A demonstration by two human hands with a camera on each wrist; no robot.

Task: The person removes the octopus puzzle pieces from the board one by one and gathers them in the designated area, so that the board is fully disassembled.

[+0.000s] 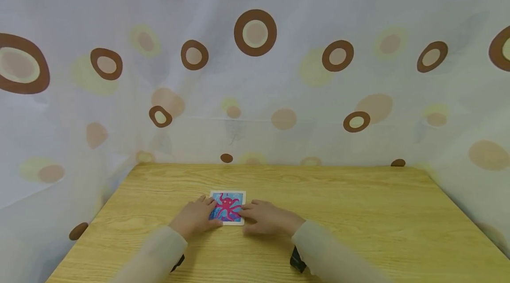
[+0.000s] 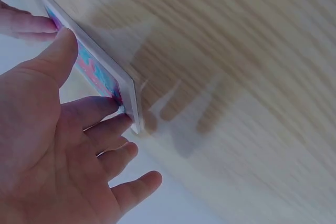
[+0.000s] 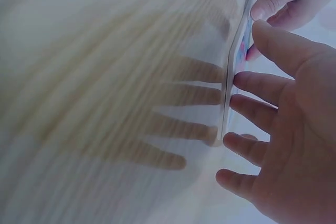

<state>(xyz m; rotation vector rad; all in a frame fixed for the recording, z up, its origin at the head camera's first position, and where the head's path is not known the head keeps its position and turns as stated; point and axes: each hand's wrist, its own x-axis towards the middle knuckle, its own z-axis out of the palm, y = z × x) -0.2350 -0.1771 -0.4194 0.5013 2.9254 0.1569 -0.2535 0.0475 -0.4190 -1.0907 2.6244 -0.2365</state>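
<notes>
A flat, square, white-bordered board (image 1: 227, 205) picturing a pink octopus on blue lies on the yellowish wood-grained desk (image 1: 338, 199), between the person's two hands. The left hand (image 1: 196, 215), fingers loosely extended, touches its left side; the right hand (image 1: 267, 218), fingers spread and nearly straight, touches its right edge without gripping.

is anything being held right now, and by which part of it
Nothing looks gripped: the card lies on the table, with the left hand and right hand only touching its left and right sides.
</notes>
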